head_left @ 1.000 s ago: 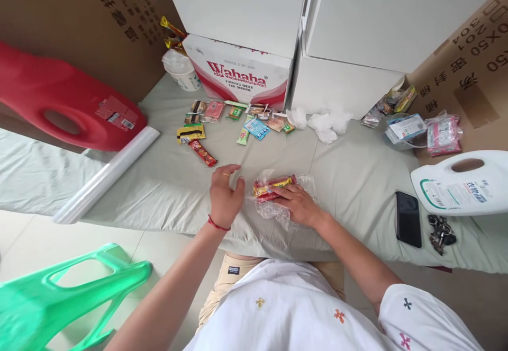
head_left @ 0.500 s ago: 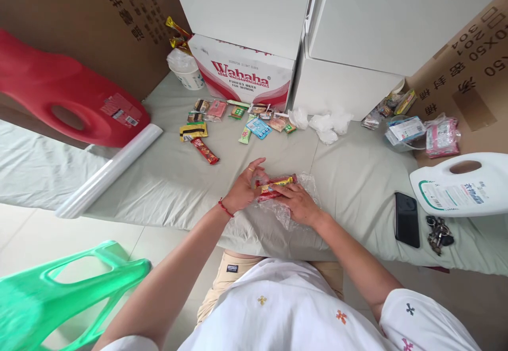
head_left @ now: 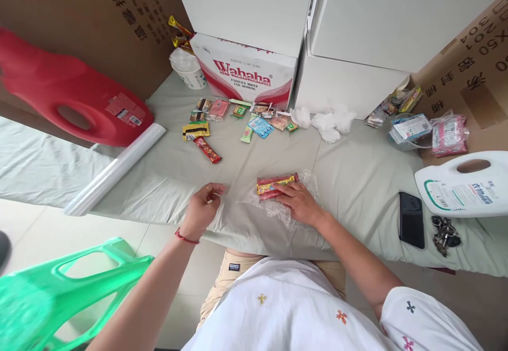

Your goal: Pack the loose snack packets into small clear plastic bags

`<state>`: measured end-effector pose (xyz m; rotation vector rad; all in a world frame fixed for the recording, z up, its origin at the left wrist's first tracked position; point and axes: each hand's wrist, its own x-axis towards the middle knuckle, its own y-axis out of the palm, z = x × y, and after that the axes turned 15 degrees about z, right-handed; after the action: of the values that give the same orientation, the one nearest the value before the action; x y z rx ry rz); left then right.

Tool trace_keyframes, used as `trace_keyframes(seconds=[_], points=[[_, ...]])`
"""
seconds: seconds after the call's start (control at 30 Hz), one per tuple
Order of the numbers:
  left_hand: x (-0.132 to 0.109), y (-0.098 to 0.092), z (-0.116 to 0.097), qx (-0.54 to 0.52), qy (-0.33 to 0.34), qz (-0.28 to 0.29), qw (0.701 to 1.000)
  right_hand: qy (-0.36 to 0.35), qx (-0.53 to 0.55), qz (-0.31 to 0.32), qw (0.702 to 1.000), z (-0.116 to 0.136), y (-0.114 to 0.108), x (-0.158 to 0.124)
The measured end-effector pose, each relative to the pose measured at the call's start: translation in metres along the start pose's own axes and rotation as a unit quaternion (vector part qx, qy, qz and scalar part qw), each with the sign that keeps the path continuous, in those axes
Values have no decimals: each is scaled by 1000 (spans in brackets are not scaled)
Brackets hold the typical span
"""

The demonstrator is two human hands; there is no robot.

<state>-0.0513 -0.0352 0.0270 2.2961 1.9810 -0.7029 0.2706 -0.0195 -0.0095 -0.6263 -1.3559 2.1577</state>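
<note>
Red and yellow snack packets lie together on clear plastic film near the front edge of the covered surface. My right hand rests over their lower right part, its fingers stretched across the wrappers and holding them down. To the left, apart from the packets, is my left hand, with fingers curled and thumb and forefinger pinched. A faint sheer edge of the film seems to run towards those fingertips. A red cord circles my left wrist.
Beyond my hands lie a red snack bar, a yellow packet and several small snacks. A plastic roll and red jug stand left. Rightward are a phone, keys and white jug. A green stool is lower left.
My left hand has moved left and slightly down, away from the packets, and its fingers have curled into a pinch. The right hand stays on the packets, which now show more fully.
</note>
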Motion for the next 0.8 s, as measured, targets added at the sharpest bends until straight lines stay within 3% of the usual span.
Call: trace_keyframes(seconds=[0.1, 0.2, 0.3, 0.4, 0.53, 0.7, 0.8], points=[[-15, 24, -11, -202, -102, 29, 974, 12, 4, 4, 1000, 0, 0, 0], [-21, 52, -22, -300, -130, 41, 944, 12, -1, 4, 1000, 2, -2, 0], [-18, 75, -30, -316, -132, 6, 939, 16, -2, 4, 1000, 4, -4, 1], [-7, 88, -28, -267, -130, -40, 954, 24, -10, 9, 1000, 8, -6, 1], [8, 79, -14, -195, -120, -51, 972, 26, -20, 9, 999, 11, -7, 0], [13, 43, -3, -139, -113, 45, 983, 24, -16, -13, 1000, 12, -3, 0], [11, 29, -3, -119, -116, 58, 984, 27, 1, -21, 999, 13, -1, 0]])
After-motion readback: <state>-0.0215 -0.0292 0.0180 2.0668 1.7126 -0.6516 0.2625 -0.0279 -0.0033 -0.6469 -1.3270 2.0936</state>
